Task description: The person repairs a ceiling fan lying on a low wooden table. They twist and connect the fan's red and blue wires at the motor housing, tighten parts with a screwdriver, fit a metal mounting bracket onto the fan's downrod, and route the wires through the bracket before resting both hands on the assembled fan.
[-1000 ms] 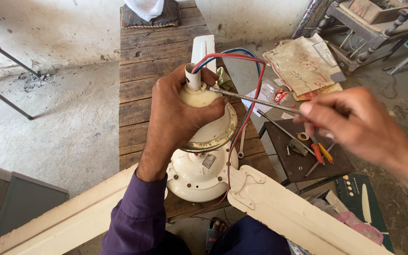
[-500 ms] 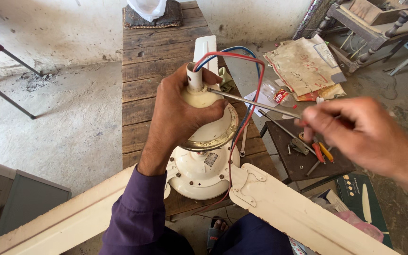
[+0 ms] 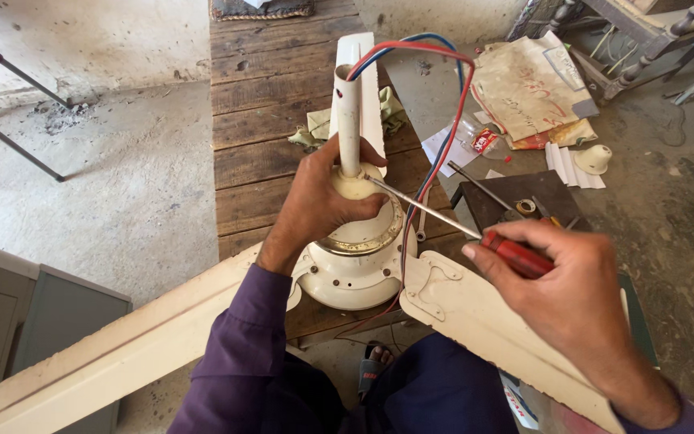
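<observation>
While left hand (image 3: pixel 319 205) grips fan motor (image 3: pixel 359 257), screwdriver (image 3: pixel 475 237) beside

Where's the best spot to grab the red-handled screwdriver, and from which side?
Take the screwdriver by its red handle, from the right, behind the shaft. The thin bare shaft slants up-left to the fan motor hub, so only the thick handle gives grip; the right hand already wraps it.

sleeves: purple, long; trousers: dark blue; footwear: sandal (image 3: pixel 373 371)
</observation>
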